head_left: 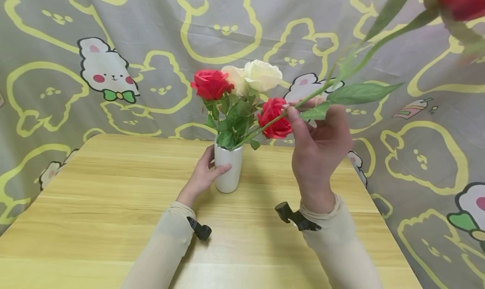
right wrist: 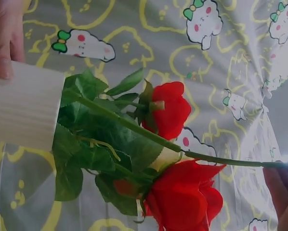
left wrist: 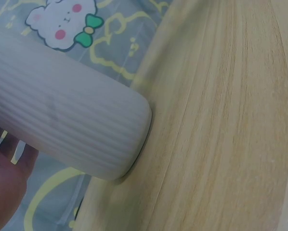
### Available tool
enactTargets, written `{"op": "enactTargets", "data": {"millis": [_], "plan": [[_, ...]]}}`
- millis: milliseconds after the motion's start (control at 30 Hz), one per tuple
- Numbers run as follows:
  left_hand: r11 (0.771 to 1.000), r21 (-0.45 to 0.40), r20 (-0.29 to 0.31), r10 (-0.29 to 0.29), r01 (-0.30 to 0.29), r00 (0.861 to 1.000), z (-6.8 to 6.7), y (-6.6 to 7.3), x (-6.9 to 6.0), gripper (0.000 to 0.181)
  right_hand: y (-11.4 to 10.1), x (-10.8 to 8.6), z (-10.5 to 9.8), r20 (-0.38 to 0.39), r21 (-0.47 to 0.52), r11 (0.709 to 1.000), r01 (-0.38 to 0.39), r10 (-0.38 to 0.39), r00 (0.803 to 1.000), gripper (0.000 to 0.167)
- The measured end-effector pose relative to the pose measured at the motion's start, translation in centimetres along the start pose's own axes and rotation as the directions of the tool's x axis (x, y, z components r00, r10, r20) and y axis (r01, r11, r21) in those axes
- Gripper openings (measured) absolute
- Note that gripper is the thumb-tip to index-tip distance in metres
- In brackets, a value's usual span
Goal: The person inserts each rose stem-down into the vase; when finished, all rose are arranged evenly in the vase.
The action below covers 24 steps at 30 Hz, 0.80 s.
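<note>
A white ribbed vase (head_left: pixel 229 171) stands upright on the table; in the left wrist view the vase (left wrist: pixel 72 101) shows its base on the wood. My left hand (head_left: pixel 202 173) grips it from the left, thumb across the front, other fingers partly hidden behind. Between thumb and fingers my right hand (head_left: pixel 320 148) pinches the green stem (head_left: pixel 303 100) of a long rose. That rose's red bloom (head_left: pixel 464 3) is cut off at the upper right. Its lower stem end reaches the vase mouth among the leaves. Red roses (head_left: pixel 212 84) and cream-white roses (head_left: pixel 262 75) stand in the vase.
The light wooden table (head_left: pixel 113 205) reaches back to a grey curtain (head_left: pixel 151 32) printed with yellow outlines and white cartoon animals. Black wrist cameras (head_left: pixel 201 229) are strapped over both beige sleeves.
</note>
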<state>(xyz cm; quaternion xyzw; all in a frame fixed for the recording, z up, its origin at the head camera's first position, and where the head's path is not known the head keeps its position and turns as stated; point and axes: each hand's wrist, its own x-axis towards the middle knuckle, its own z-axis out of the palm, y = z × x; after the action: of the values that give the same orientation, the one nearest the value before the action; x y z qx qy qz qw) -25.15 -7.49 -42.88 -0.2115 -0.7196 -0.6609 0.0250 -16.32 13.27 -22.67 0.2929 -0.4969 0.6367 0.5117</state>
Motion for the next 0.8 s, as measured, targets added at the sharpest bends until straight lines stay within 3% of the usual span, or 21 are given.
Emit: {"op": "enactTargets", "data": {"millis": [133,367,800], "plan": [[1.0,0.009,-0.007,0.004,-0.004,1.0,0.0,-0.19,-0.05,0.075,0.19,0.07,0.19,0.005,-0.027,0.999,0.018,-0.018,1.0,0.019],[1.0,0.016,-0.011,-0.006,0.006,1.0,0.03,-0.1,-0.05,0.074,0.58,0.4,-0.03,-0.03,0.044,0.999,-0.024,0.025,0.999,0.019],[1.0,0.018,-0.018,-0.012,0.012,1.0,0.08,-0.18,-0.03,0.074,0.06,0.52,0.05,-0.069,0.102,0.994,-0.022,0.029,0.997,0.022]]}}
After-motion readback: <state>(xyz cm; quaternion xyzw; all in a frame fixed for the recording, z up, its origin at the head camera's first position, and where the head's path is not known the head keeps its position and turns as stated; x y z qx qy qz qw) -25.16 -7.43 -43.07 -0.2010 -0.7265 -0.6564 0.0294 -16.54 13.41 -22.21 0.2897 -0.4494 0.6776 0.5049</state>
